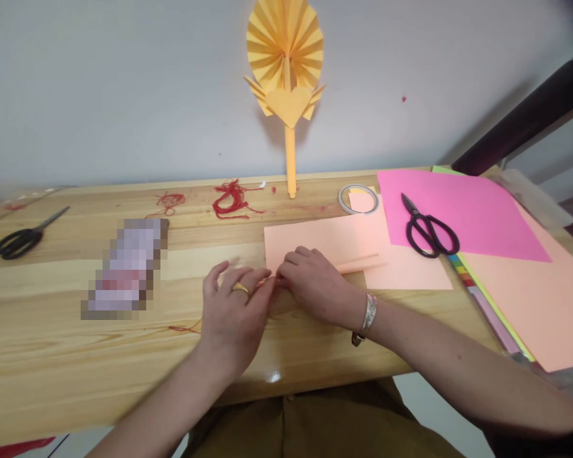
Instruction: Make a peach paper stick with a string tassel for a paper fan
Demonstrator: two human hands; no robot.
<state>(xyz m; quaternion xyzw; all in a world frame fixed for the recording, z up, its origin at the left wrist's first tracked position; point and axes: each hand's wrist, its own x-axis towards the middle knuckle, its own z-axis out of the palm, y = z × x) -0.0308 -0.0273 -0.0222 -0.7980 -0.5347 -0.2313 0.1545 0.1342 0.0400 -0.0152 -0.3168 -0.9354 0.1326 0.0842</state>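
My left hand (236, 312) and my right hand (312, 283) meet at the middle of the wooden table, fingertips close together. Both are closed on a thin red string, of which only a short bit shows between them. A loose end of string (185, 329) comes out to the left of my left hand. Under and beyond my right hand lies a peach paper sheet (315, 238). A rolled or folded peach strip (363, 263) sticks out to the right from behind that hand. What lies beneath the fingertips is hidden.
A yellow paper fan (291, 152) leans on the wall. Red string bundles (232, 198), a tape roll (358, 200) and a blurred-out flat object (127, 267) lie around. Black scissors are at left (21, 242) and at right (430, 234), the latter on pink paper (482, 222).
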